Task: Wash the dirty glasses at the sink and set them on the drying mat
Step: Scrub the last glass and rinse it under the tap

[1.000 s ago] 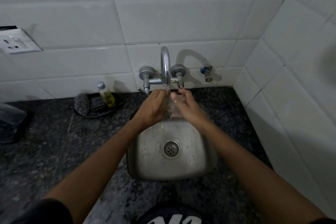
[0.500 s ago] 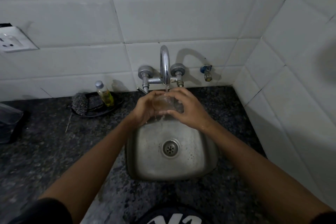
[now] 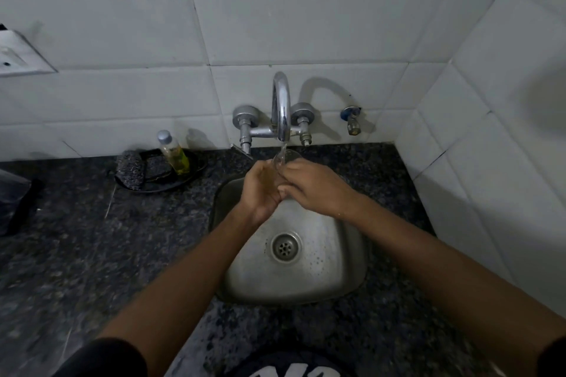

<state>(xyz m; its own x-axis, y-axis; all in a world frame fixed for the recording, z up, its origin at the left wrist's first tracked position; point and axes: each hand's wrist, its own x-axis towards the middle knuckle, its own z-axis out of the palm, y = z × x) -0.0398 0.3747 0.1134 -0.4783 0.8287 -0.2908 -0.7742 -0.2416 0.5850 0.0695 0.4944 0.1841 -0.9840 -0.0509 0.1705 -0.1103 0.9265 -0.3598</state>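
Both arms reached over the sink [image 3: 337, 272]. The left hand [image 3: 260, 190] and right hand [image 3: 315, 187] curled their fingers around a clear glass [image 3: 286, 159], held under the running tap [image 3: 281, 107].

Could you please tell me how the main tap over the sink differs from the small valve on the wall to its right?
The tap is tall, chrome, with a curved spout; the valve is short and stubby, brass-coloured with a blue handle. Water runs from the tap into the glass held by the left hand and right hand; nothing visibly runs from the valve. Both are fixed to the white tiled wall.
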